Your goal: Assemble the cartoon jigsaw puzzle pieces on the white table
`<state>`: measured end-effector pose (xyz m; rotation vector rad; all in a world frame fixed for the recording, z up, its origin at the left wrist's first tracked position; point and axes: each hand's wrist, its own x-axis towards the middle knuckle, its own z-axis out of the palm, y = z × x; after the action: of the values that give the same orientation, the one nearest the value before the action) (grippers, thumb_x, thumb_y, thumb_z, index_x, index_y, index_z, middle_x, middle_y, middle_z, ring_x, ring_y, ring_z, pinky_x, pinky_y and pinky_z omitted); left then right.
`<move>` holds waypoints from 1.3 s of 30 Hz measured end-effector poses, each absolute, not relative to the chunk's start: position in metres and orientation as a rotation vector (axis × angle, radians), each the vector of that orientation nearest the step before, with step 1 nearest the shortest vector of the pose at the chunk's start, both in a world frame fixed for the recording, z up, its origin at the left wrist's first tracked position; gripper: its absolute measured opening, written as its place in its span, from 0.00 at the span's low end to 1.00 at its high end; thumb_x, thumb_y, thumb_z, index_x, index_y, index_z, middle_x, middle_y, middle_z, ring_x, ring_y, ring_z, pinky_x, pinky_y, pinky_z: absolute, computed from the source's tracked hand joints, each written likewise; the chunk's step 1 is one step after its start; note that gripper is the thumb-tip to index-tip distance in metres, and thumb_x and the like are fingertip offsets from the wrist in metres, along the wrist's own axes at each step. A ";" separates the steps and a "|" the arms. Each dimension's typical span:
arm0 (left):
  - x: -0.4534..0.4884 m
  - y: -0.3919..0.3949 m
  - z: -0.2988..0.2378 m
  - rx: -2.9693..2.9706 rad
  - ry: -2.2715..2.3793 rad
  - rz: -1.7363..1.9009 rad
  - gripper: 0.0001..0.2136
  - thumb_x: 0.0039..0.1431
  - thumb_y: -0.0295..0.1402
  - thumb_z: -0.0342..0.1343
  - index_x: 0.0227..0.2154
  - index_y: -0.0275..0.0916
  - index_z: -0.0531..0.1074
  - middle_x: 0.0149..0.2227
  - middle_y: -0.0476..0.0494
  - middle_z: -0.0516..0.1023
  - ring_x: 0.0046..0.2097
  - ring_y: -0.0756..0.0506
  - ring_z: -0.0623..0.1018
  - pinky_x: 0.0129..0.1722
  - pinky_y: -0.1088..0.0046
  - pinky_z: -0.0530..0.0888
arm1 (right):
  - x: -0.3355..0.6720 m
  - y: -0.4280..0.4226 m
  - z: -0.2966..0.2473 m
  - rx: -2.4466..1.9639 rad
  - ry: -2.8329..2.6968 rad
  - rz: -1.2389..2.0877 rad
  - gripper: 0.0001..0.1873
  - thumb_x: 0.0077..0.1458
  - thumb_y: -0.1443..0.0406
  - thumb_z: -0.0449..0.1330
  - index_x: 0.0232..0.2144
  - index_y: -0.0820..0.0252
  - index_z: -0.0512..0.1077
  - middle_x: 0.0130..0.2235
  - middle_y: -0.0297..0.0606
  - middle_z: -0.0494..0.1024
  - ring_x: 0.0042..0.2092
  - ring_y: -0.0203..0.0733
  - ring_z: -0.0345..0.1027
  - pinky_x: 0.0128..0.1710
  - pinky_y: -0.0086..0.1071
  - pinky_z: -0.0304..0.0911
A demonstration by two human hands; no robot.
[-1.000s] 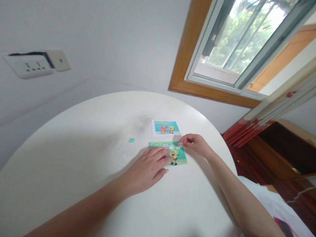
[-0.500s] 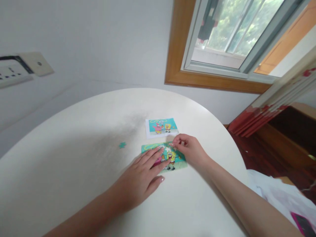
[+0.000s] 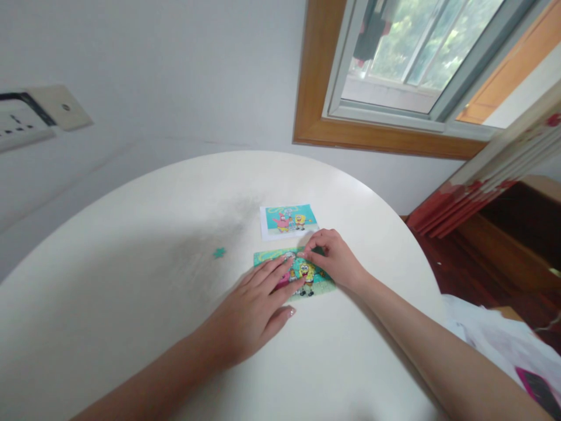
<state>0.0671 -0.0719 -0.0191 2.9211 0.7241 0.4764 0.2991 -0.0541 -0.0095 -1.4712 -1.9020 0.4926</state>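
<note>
The left hand [image 3: 256, 301] lies palm down, its fingers a little apart and resting across the left and middle part of a SpongeBob jigsaw puzzle [image 3: 307, 279], with the thumb spread off the near edge. The right hand [image 3: 333, 257] bends thumb and forefinger toward each other over the puzzle's far edge, just ahead of the left fingertips; whether a piece is pinched there cannot be told. The puzzle lies beneath both hands, and SpongeBob shows between them, close to the left forefinger.

Just beyond the right hand's knuckles is a printed picture card [image 3: 290, 220] with the same cartoon scene and a white margin. Ahead and to the left of the left fingers, apart from the puzzle, lies a loose teal jigsaw piece [image 3: 220, 252]. Under the hands and forearms spreads a round white table [image 3: 346, 351].

Far ahead of the right hand stands a window [image 3: 407, 64] in a wooden frame [image 3: 322, 64]; to its right hangs a red-and-cream curtain [image 3: 460, 199]. Well ahead and left of the left hand, a wall socket [image 3: 20, 126] is partly in view.
</note>
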 end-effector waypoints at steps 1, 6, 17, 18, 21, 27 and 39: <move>0.067 -0.072 -0.019 2.918 0.725 0.485 0.21 0.65 0.36 0.49 0.60 0.44 0.62 0.66 0.40 0.57 0.65 0.37 0.58 0.62 0.51 0.61 | 0.300 -0.054 -0.010 -1.474 -1.909 0.484 0.05 0.52 0.64 0.64 0.26 0.58 0.76 0.33 0.36 0.76 0.39 0.41 0.65 0.46 0.37 0.57; 0.067 -0.072 -0.019 2.883 0.726 0.496 0.21 0.64 0.36 0.50 0.60 0.45 0.62 0.66 0.42 0.58 0.66 0.37 0.57 0.63 0.51 0.60 | 0.303 -0.051 -0.014 -1.444 -1.942 0.457 0.03 0.52 0.64 0.65 0.28 0.57 0.77 0.33 0.36 0.74 0.40 0.41 0.65 0.46 0.38 0.55; 0.067 -0.073 -0.019 2.881 0.726 0.477 0.21 0.65 0.36 0.50 0.60 0.46 0.62 0.66 0.42 0.56 0.66 0.36 0.57 0.63 0.50 0.59 | 0.306 -0.050 -0.017 -1.372 -1.996 0.361 0.01 0.50 0.67 0.66 0.28 0.57 0.77 0.35 0.37 0.71 0.41 0.42 0.64 0.45 0.38 0.58; 0.067 -0.073 -0.019 2.884 0.729 0.469 0.21 0.65 0.36 0.50 0.60 0.46 0.62 0.66 0.42 0.56 0.66 0.36 0.57 0.63 0.50 0.60 | 0.306 -0.050 -0.017 -1.370 -2.002 0.349 0.01 0.50 0.67 0.66 0.28 0.56 0.78 0.36 0.37 0.71 0.41 0.42 0.64 0.45 0.38 0.58; 0.067 -0.073 -0.019 2.897 0.740 0.453 0.21 0.65 0.37 0.50 0.60 0.45 0.62 0.66 0.40 0.56 0.66 0.36 0.57 0.62 0.50 0.60 | 0.307 -0.051 -0.014 -1.362 -1.992 0.347 0.03 0.53 0.66 0.64 0.31 0.56 0.78 0.36 0.38 0.72 0.42 0.42 0.64 0.46 0.39 0.59; 0.066 -0.072 -0.019 2.906 0.726 0.467 0.22 0.65 0.37 0.50 0.61 0.45 0.61 0.66 0.40 0.55 0.66 0.37 0.56 0.63 0.51 0.59 | 0.318 -0.057 -0.004 -1.350 -2.105 0.315 0.08 0.58 0.62 0.59 0.34 0.54 0.80 0.40 0.40 0.73 0.44 0.43 0.64 0.48 0.41 0.58; 0.067 -0.073 -0.022 2.876 0.732 0.497 0.22 0.64 0.37 0.51 0.61 0.47 0.61 0.67 0.42 0.55 0.66 0.37 0.57 0.63 0.52 0.58 | 0.315 -0.063 0.003 -1.338 -2.284 0.254 0.10 0.59 0.61 0.58 0.34 0.54 0.80 0.40 0.40 0.73 0.43 0.43 0.62 0.45 0.40 0.58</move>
<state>0.0668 -0.0730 -0.0221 2.8756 0.7323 0.4969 0.3147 -0.0628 0.0028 -1.3380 -2.2842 0.2543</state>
